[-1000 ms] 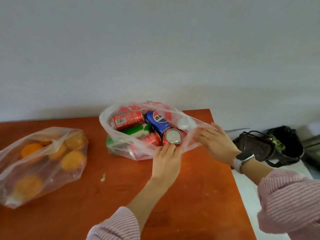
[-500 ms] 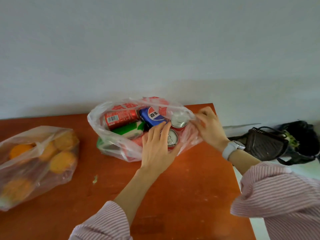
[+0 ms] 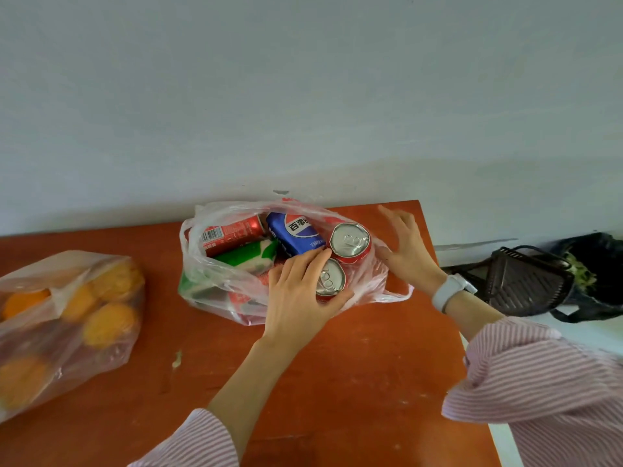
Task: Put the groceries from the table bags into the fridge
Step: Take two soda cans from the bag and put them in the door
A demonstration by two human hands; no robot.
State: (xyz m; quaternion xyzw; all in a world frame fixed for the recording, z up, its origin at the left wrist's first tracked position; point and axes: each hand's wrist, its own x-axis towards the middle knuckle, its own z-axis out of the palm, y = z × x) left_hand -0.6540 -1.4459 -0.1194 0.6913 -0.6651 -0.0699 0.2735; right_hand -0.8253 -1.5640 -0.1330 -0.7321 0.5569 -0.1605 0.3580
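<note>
A clear plastic bag (image 3: 215, 281) lies open at the back of the orange table (image 3: 354, 382). Inside are a blue cola can (image 3: 296, 232), a red can lying flat (image 3: 232, 232), a green-and-white can (image 3: 247, 256) and two red cans with their silver tops up (image 3: 350, 242) (image 3: 332, 281). My left hand (image 3: 300, 298) reaches into the bag and wraps around the nearer red can. My right hand (image 3: 404, 247) hovers by the bag's right side with fingers spread, holding nothing. A second bag of oranges (image 3: 67, 318) lies at the table's left.
A grey wall stands right behind the table. The table's right edge runs just past my right wrist. Beyond it, on the floor, sit a dark basket (image 3: 526, 281) and a black bag (image 3: 596, 261). A small scrap (image 3: 177, 358) lies on the tabletop.
My left hand has gone from the bag's near edge into the bag and closed around the nearer red can. My right hand has let go of the bag's rim and opened.
</note>
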